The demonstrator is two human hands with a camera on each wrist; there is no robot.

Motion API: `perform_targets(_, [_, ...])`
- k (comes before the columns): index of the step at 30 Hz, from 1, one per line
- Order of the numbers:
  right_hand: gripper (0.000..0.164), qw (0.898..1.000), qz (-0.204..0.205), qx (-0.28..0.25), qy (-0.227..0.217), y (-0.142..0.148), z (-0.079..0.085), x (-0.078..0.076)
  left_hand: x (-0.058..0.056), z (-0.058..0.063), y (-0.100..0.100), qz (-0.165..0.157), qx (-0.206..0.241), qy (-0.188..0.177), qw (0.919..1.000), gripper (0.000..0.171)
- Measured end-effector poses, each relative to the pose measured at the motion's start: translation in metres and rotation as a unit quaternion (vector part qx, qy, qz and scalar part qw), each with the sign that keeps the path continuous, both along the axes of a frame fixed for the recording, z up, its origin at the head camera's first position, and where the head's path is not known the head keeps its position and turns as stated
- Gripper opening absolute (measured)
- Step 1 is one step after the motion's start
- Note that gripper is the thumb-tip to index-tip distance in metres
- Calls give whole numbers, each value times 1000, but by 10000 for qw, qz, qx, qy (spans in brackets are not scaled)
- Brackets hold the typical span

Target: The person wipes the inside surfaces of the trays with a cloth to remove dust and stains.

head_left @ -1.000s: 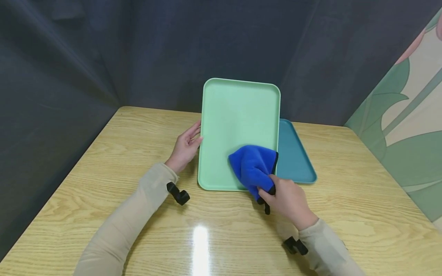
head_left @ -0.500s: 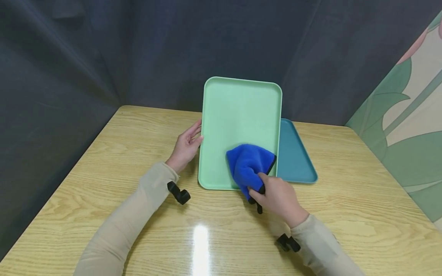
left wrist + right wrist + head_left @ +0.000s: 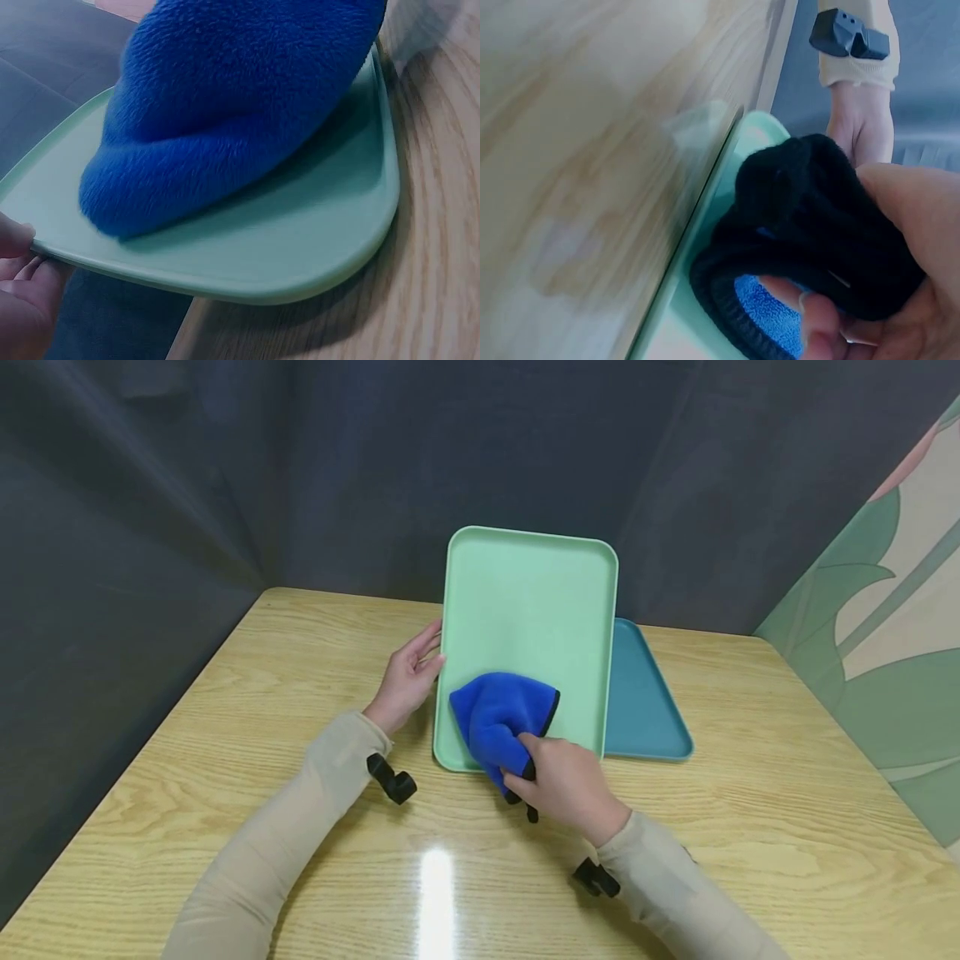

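Note:
A light green tray [image 3: 532, 610] is tilted up, its lower edge at the wooden table. My left hand [image 3: 405, 681] grips its left edge, thumb on the near side and fingers behind; the left wrist view shows the same pinch on the rim. A blue cloth [image 3: 498, 714] with black edging lies against the lower left of the tray's face. My right hand [image 3: 566, 781] holds the cloth bunched by its near end. In the right wrist view, fingers [image 3: 821, 322] curl round the cloth's dark edging [image 3: 817, 232].
A teal tray [image 3: 645, 702] lies on the table [image 3: 315, 643] behind the green one and shows on its right. A dark curtain [image 3: 360, 477] hangs along the back and left. A wall with leaf patterns [image 3: 892, 635] stands at the right.
My right hand has moved left with the blue cloth, from the tray's lower right to its lower left. My left hand and the green tray have shifted only slightly.

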State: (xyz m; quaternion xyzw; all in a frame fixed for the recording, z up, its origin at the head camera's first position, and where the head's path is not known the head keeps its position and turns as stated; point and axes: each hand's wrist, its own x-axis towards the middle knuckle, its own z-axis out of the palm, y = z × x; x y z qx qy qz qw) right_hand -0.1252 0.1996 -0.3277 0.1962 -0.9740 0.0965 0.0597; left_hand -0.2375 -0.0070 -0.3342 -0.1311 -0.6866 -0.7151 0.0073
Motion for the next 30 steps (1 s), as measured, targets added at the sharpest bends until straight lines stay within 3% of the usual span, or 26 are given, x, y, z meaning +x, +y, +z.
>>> perform_targets(10, [30,9998,137,104,-27,-13,0,1,0,0,0,0,-4,66,10000,54])
perform_targets(24, [41,9987,-488,144,-90,5,-3,8,-1,-1,0,49,-47,61,10000,54])
perform_targets(30, [29,9972,-739,26,-122,17,-3,12,-2,-2,0,23,-18,36,10000,54])
